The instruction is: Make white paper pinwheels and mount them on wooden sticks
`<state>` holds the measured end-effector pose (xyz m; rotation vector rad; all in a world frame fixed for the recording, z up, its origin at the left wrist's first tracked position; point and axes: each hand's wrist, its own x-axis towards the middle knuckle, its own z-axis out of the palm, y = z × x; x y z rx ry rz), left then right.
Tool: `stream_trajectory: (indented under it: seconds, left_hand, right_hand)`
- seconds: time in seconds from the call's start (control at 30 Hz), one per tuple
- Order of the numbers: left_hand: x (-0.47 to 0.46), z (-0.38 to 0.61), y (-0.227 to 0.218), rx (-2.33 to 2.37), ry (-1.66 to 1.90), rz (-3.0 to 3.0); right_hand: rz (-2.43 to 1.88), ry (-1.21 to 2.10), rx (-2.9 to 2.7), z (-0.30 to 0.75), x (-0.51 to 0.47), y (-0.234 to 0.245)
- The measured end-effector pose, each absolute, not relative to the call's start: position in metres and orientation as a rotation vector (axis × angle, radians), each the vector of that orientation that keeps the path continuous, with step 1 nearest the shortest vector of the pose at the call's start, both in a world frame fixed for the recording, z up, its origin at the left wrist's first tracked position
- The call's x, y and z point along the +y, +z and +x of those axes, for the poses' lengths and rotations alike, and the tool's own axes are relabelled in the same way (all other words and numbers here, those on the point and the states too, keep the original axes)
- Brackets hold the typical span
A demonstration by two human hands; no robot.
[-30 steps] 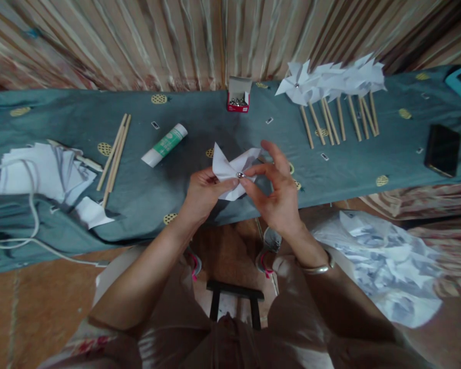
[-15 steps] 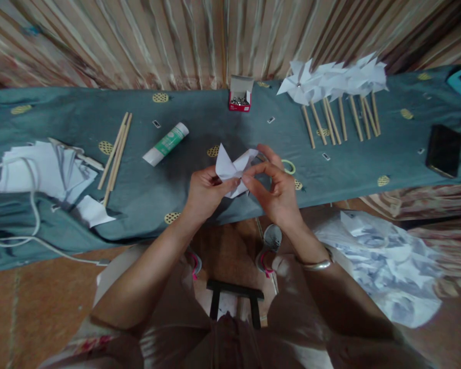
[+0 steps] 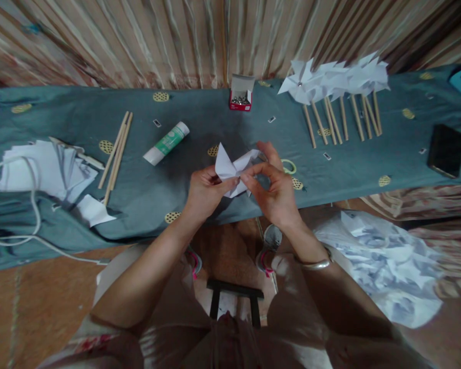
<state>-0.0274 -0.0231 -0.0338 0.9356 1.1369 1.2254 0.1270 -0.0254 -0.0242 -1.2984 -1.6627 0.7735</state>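
A folded white paper pinwheel (image 3: 230, 165) is held above the near edge of the teal cloth-covered table (image 3: 200, 130). My left hand (image 3: 205, 192) grips it from the left, thumb and fingers closed on the paper. My right hand (image 3: 274, 187) pinches its centre with thumb and forefinger, covering whatever sits there. A small red box of pins (image 3: 240, 100) stands open at the back of the table. A glue stick (image 3: 167, 143) lies to the left of my hands.
Several finished pinwheels on sticks (image 3: 336, 84) lie at the back right. Loose wooden sticks (image 3: 117, 151) and a pile of white paper (image 3: 46, 171) with a white cable lie left. A dark phone (image 3: 445, 150) sits far right. Paper scraps (image 3: 388, 261) cover the floor.
My right thumb and forefinger have closed over the pinwheel's centre, hiding the shiny pin head seen a second ago. Both hands have shifted slightly.
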Motion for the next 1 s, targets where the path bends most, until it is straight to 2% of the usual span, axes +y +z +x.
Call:
stream_trajectory:
  seconds: [0.23, 0.57, 0.77, 1.0]
  left_hand:
    - [-0.019, -0.031, -0.034, 1.132, 1.269, 0.833]
    - [-0.015, -0.035, -0.033, 1.048, 1.289, 0.602]
    - [-0.018, -0.032, -0.030, 1.009, 1.262, 0.600]
    - [-0.019, -0.029, -0.029, 0.981, 1.245, 0.606]
  right_hand:
    - [-1.268, 0.774, -1.655, 0.133, -0.025, -0.021]
    - [-1.418, 0.368, -1.897, 0.149, -0.018, -0.047]
    - [-1.254, 0.405, -1.875, 0.137, -0.029, -0.027]
    - [-1.228, 0.403, -1.862, 0.126, -0.030, -0.032]
